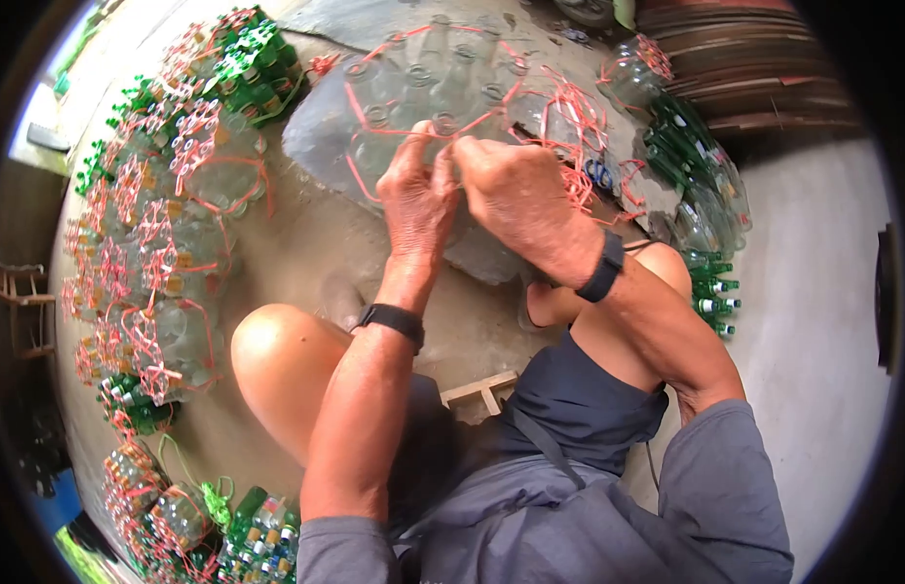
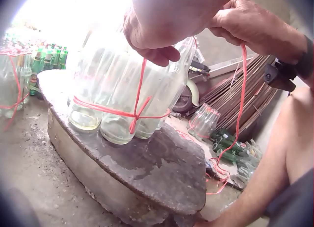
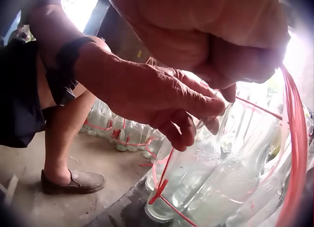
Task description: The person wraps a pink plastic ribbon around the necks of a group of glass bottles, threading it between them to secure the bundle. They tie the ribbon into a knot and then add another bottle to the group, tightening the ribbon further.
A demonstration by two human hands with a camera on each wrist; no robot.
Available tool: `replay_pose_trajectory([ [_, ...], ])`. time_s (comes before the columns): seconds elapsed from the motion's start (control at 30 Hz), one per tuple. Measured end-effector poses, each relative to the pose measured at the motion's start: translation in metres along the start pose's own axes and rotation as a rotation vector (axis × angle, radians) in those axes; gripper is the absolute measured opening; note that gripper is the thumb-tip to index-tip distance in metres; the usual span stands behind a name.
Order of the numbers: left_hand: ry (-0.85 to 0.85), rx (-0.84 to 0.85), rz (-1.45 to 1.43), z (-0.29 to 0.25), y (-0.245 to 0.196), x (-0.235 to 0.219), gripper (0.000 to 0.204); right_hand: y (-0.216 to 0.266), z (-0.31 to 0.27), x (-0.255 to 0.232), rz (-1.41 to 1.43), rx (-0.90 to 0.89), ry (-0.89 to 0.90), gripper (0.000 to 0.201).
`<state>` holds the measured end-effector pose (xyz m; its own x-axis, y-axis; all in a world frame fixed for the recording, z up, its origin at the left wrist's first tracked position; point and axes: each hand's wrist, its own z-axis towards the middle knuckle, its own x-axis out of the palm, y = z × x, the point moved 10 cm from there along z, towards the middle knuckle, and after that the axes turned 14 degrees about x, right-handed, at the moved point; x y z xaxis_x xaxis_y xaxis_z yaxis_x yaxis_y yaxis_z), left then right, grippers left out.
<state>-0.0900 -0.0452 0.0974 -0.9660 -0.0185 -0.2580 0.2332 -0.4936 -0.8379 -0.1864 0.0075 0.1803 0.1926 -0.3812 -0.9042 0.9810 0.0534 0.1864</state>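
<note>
Gripping: both hands over the bundle, fingers curled; left hand point(image 1: 418, 200) pinches pink twine point(image 2: 140, 87) close above the bottle tops, right hand point(image 1: 520, 200) closed in a fist round twine, a length hanging from it
Bottle bundle point(image 1: 438, 88): clear glass, standing on the stone slab below and ahead of the hands; twine wraps low round it and crosses at a knot on the side
Stone slab point(image 2: 162, 173): dark top, rounded edge, damp-looking patches; raised on a thick, rough base above the floor
Loose twine point(image 1: 574, 127): tangled pile just right of the slab
Floor point(image 1: 287, 234): grey-brown, bare-looking concrete, scattered with small debris near the slab
Left side of room: rows of tied clear bottles point(image 1: 180, 253), pink twine round them; green bottles point(image 1: 258, 68) at the far end, more nearer the person
Right side of room: green bottles point(image 1: 676, 146) beside clear ones; pale wall point(image 1: 812, 253)
Far right: stack of long brown slats point(image 1: 739, 68)
Seating area: wooden frame point(image 1: 481, 389) between the person's legs, partly hidden
Light: bright daylight from the left, washing out detail there
</note>
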Motion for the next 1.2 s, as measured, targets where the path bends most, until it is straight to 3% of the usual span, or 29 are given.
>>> replay_pose_trajectory([
  [0.2,-0.026,0.053,-0.027,-0.001,0.009,0.000,0.037,0.003,-0.002,0.005,0.077,0.063,0.061,0.013],
  [0.4,0.067,-0.041,0.010,-0.002,0.005,-0.001,0.033,0.002,-0.009,-0.001,0.097,0.093,0.020,0.012],
  [0.57,0.075,0.004,-0.204,0.000,0.006,0.002,0.032,0.007,-0.018,0.003,0.127,0.106,0.081,0.014],
  [0.7,0.125,-0.041,-0.132,0.001,0.008,-0.001,0.032,0.009,-0.022,0.005,0.133,0.092,0.132,0.013],
  [0.8,0.069,0.057,-0.052,0.003,-0.007,-0.015,0.031,0.012,-0.028,0.006,0.181,0.077,0.150,0.013],
  [0.9,0.065,-0.151,0.003,-0.004,-0.015,-0.029,0.025,0.012,-0.032,0.008,0.241,0.083,0.147,0.013],
  [0.93,0.056,-0.147,0.015,-0.002,-0.018,-0.032,0.025,0.011,-0.033,0.009,0.246,0.094,0.152,0.013],
  [1.0,0.129,-0.310,-0.372,-0.009,-0.010,-0.016,0.029,0.013,-0.033,0.009,0.273,0.094,0.177,0.011],
  [1.2,0.301,-0.447,-0.539,-0.014,-0.008,0.000,0.027,0.020,-0.042,0.026,0.266,0.060,0.263,0.013],
])
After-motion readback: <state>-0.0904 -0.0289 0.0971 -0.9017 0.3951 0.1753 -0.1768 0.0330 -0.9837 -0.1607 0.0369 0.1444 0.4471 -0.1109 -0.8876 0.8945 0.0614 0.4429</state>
